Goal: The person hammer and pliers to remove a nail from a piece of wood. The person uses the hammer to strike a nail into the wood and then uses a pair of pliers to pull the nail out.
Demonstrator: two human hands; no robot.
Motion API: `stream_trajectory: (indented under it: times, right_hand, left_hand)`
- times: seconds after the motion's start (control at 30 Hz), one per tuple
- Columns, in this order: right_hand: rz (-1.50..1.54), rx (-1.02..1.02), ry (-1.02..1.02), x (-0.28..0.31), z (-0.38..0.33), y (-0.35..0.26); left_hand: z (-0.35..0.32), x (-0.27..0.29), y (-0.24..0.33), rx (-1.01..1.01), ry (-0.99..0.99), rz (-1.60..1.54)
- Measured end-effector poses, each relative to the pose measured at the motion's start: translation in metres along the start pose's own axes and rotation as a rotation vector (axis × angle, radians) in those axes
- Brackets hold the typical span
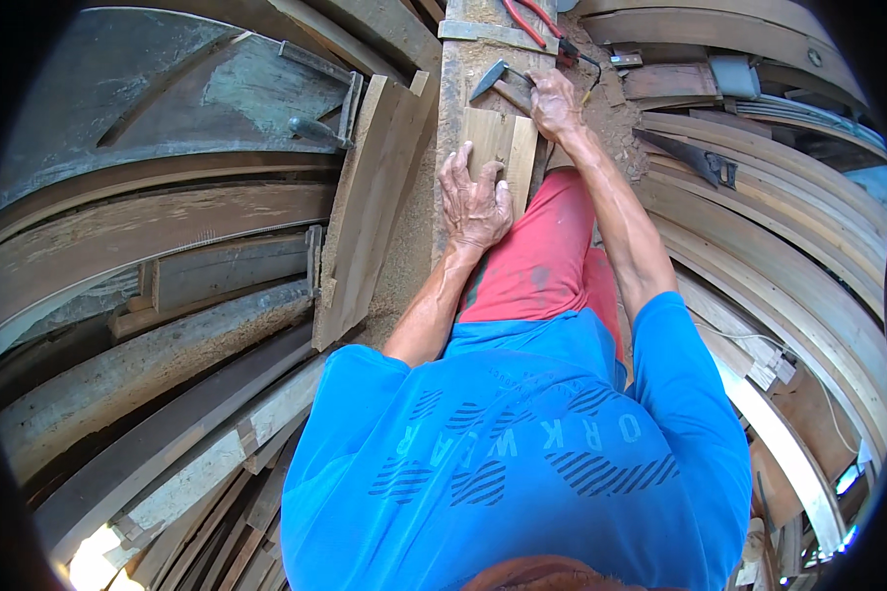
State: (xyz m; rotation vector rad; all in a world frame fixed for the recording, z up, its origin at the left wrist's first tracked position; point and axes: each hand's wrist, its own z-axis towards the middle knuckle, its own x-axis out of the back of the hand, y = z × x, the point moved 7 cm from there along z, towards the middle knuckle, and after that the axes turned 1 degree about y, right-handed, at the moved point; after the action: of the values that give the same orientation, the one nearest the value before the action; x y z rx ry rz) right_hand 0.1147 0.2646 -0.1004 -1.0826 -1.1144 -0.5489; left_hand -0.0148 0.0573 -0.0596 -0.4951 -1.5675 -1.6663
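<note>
My left hand (475, 202) lies with its fingers apart on a pale wooden board (486, 128), which rests on the narrow bench (451, 89) beside my red-trousered leg. Beyond the board's far end, my right hand (558, 104) is closed at a hammer (488, 81). The hammer's metal head points left, and its wooden handle runs in under my fingers, which partly hide it. Red-handled pincers (527, 22) lie farther up the bench, just past my right hand.
A handsaw (695, 160) lies on stacked planks at the right. Upright boards (370, 207) lean close on the left, with long timbers (168, 212) behind them. A crosspiece (493, 34) spans the bench's far part. Sawdust (611, 103) covers the ground.
</note>
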Motion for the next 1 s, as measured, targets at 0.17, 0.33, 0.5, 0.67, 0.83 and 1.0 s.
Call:
stream_trajectory:
  times: [0.17, 0.33, 0.5, 0.67, 0.83, 1.0]
  right_hand:
    - [0.021, 0.029, -0.005, -0.001, -0.006, -0.017]
    - [0.005, 0.063, -0.013, 0.027, -0.035, -0.016]
    - [-0.034, 0.028, -0.044, 0.034, -0.052, -0.011]
    - [-0.065, -0.089, -0.189, 0.024, -0.063, 0.001]
    - [-0.065, -0.225, -0.313, 0.017, -0.068, 0.003]
    - [-0.069, -0.187, -0.293, 0.017, -0.068, 0.009]
  left_hand:
    - [-0.005, 0.006, -0.011, 0.074, 0.041, -0.094]
    - [-0.004, 0.006, -0.011, 0.075, 0.047, -0.103]
    - [-0.004, 0.006, -0.01, 0.07, 0.046, -0.091]
    - [-0.004, 0.004, -0.007, 0.06, 0.006, -0.026]
    - [-0.004, 0.003, -0.007, 0.042, 0.019, -0.007]
    - [-0.005, 0.0, -0.009, 0.027, 0.013, -0.027]
